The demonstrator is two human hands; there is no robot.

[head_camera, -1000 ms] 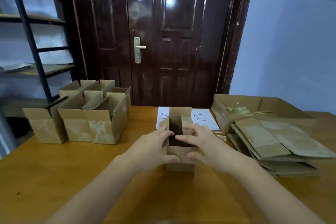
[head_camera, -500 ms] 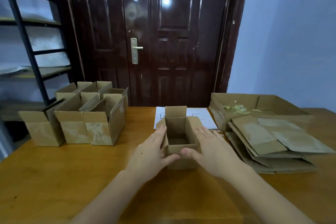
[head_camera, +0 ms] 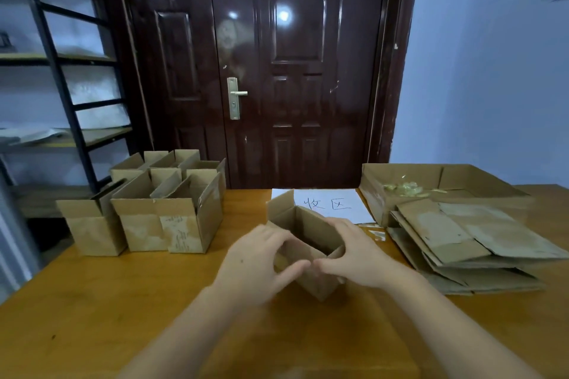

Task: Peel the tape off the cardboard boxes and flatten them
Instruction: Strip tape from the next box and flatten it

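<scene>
Head cam: small open cardboard box point(head_camera: 308, 235) at frame centre on the wooden table point(head_camera: 77, 301), skewed, one corner toward the camera. Left hand point(head_camera: 258, 261) grips its left wall, fingers curled over the rim; right hand point(head_camera: 358, 255) grips the right wall, thumbs nearly meeting at the near corner. Centre left: cluster of upright open boxes point(head_camera: 154, 203). Right side: stack of flattened boxes point(head_camera: 468, 240), behind it a large shallow carton point(head_camera: 431, 175) holding crumpled tape point(head_camera: 403, 188). White paper sheet point(head_camera: 332, 204) with handwritten characters lies just behind the held box.
</scene>
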